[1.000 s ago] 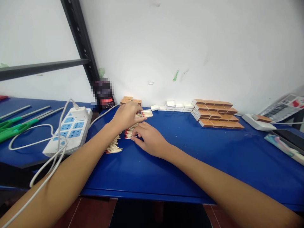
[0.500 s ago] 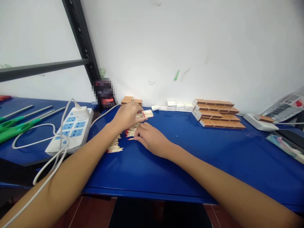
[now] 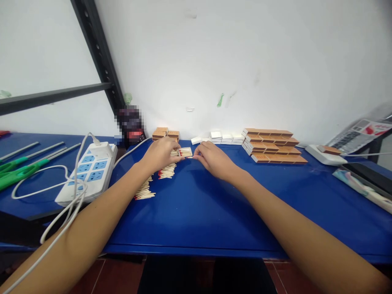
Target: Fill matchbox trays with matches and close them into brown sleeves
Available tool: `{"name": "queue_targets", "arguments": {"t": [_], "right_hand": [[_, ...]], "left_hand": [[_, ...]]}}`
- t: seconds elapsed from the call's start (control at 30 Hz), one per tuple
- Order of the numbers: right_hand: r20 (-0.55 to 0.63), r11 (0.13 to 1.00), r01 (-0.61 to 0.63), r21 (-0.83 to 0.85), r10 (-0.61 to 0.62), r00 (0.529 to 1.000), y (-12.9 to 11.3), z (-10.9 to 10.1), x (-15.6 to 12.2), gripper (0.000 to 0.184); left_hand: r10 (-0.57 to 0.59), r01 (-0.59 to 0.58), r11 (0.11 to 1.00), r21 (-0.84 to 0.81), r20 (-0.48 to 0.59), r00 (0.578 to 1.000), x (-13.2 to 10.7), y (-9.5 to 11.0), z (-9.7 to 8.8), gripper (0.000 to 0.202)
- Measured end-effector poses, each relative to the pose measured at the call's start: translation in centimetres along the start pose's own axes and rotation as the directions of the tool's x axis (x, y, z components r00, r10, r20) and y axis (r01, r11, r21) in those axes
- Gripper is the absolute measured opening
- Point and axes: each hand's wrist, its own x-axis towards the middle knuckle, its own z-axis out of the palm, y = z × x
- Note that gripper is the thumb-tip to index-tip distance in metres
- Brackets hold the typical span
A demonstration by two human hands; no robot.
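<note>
Tray (image 3: 187,157) of white card, rectangular, holding red-tipped wooden matches (image 3: 184,152), is clamped in the left hand (image 3: 161,153) over the blue tabletop (image 3: 196,220). The right hand (image 3: 213,161), newly away from the loose match pile (image 3: 167,172), is at the tray's right end, seemingly centring work there; whether it grips a match cannot be told. Farther right: stacked brown cardboard matchboxes (image 3: 269,146).

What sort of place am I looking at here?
Probably a work area, perhaps a workshop or storeroom: a smooth blue table, loose red-tipped wooden matches, and a stepped stack of orange-brown rectangular matchboxes suggest that.
</note>
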Motion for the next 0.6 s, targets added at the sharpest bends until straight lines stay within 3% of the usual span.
{"name": "queue_targets", "arguments": {"t": [0.1,0.3,0.6], "right_hand": [[-0.035,0.998,-0.035,-0.048,0.033,0.999,0.7,-0.1,0.2,0.01],[-0.022,0.987,-0.001,-0.158,-0.003,1.0,-0.3,0.2,0.3,0.011],[-0.002,0.997,0.005,-0.077,-0.005,1.0,-0.2,0.1,0.3,0.013]], "left_hand": [[0.024,-0.025,0.999,-0.031,-0.006,1.0,-0.1,0.3,0.2,0.034],[0.132,-0.13,0.986,-0.103,0.01,0.991,-0.1,1.5,0.4,0.025],[0.143,-0.143,0.98,-0.141,-0.007,0.99,0.0,1.3,0.6,0.024]]}}
